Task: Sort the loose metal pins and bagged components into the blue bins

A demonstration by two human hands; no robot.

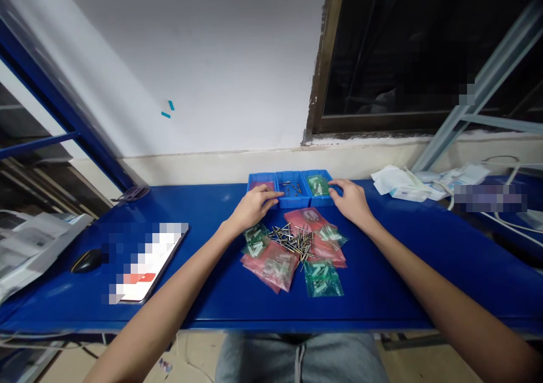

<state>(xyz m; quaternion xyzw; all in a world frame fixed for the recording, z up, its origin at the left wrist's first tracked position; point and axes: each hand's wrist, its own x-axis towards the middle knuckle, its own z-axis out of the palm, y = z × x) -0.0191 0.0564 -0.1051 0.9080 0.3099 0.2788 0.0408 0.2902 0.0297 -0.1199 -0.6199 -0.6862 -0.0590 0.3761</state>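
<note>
Three blue bins stand side by side near the wall. The left bin (262, 177) has pink material inside, the middle bin (292, 202) several small metal pins, and the right bin (326, 198) a green bag of white pieces. My left hand (254, 206) lies over the front of the left bin, fingers stretched toward the middle one. At the right bin's outer side, my right hand (351, 200) has its thumb and fingers apart. In front lies a pile of metal pins (299, 241), with pink bags (271, 261) and green bags (323, 278) around it.
A phone-like device (155, 261) with a lit, blurred screen and a black mouse (87, 261) lie on the left of the blue table (373, 292). White packets (401, 184) and cables are at the right. The wall rises behind the bins.
</note>
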